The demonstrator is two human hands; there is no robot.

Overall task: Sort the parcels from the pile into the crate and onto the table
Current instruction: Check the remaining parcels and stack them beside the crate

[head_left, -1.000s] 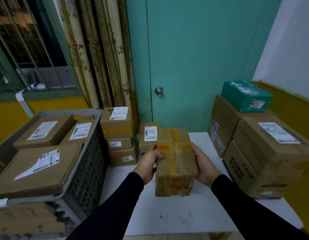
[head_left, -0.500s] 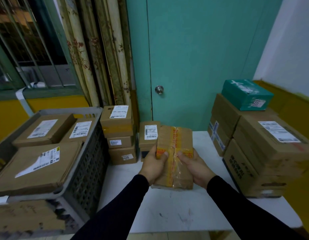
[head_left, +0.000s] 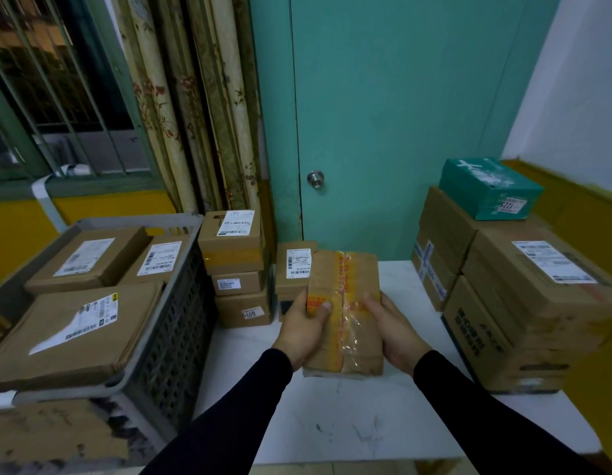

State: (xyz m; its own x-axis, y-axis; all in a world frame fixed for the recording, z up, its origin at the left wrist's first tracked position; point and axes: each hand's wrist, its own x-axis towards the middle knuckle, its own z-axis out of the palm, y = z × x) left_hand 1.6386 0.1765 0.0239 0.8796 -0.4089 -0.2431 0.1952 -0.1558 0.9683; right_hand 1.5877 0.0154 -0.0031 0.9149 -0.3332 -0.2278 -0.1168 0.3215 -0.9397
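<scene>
Step in hand: placing. The left hand (head_left: 303,332) and right hand (head_left: 399,332) hold the taped parcel (head_left: 345,310) by its sides, fingers curled round its edges, low over the white counter (head_left: 332,426). Whether it touches cannot be told. Judged next: choose a destination, the grey crate (head_left: 167,303) left of the parcel, or the counter. A teal door (head_left: 400,114) stands behind the parcel.
</scene>
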